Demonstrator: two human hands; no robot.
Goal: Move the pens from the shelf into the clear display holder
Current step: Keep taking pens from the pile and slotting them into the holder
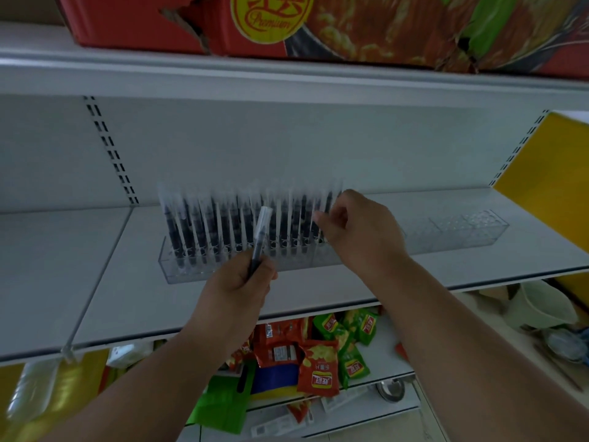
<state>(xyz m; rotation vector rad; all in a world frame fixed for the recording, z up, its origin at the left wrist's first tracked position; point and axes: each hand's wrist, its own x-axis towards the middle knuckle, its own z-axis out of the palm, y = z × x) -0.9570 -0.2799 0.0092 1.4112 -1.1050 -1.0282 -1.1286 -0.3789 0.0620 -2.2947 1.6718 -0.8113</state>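
A long clear display holder (pixel 178 269) stands on the white shelf (pixel 105 301). Its left half is packed with several upright black pens (pixel 204 231) with clear caps; its right half (pixel 471 232) shows empty holes. My left hand (pixel 242 282) grips one black pen (pixel 259 237) by its lower barrel, cap up, just in front of the filled rows. My right hand (pixel 360 231) reaches in at the right end of the rows, its fingertips at the upper part of a standing pen there; the pinch itself is blurred.
A red carton (pixel 318 27) sits on the shelf above. A yellow panel (pixel 548 167) closes the shelf's right end. Red and green snack packets (pixel 318 355) lie on the lower shelf, with pale bowls (pixel 538 307) at the lower right.
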